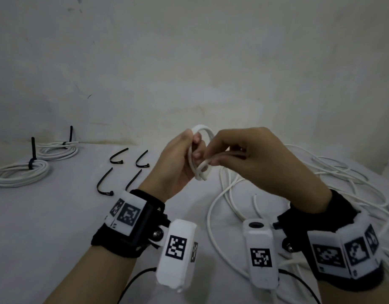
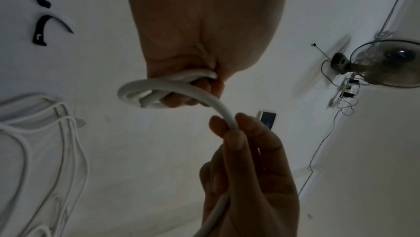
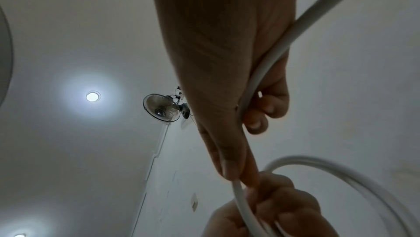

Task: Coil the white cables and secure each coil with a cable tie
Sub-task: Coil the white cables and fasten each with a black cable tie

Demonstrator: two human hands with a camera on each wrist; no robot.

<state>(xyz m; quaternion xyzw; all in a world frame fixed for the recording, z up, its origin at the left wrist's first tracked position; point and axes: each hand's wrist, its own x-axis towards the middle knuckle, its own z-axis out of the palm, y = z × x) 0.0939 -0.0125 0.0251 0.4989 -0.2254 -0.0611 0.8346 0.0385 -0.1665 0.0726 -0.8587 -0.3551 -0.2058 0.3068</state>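
- Nearest the head camera, two wrist-worn camera units with black-and-white markers are seen on black straps, one on each forearm.
- Just beyond them, the left hand (image 1: pixel 178 159) is held above the table (image 1: pixel 57 216) with its fingers curled round a small coil of white cable (image 1: pixel 201 150) — several loops are gathered in its grip, as the left wrist view confirms.
- The right hand (image 1: pixel 261 159) is raised beside it, touching it at the fingertips; the running length of the same cable is pinched between its thumb and forefinger, and in the right wrist view the cable is seen passing along the palm under the curled fingers.
- Below and to the right of the hands, the loose white cables (image 1: pixel 320 183) are spread in a tangle on the table, with one strand led up toward the right hand.
- To the left of the left hand, four black cable ties (image 1: pixel 104 185) are laid open on the table in two rows, each bent in a curve and apart from its neighbours.
- Farther left, a finished coil (image 1: pixel 20 173) is seen lying flat, bound by a black tie whose tail stands upright.
- Behind that, near the wall (image 1: pixel 189 62), a second tied coil (image 1: pixel 57 150) is laid — it too has a tie tail pointing up.
- In the wrist views, a wall-mounted fan (image 3: pixel 162 108) and a round ceiling light (image 3: pixel 92 96) are shown overhead.
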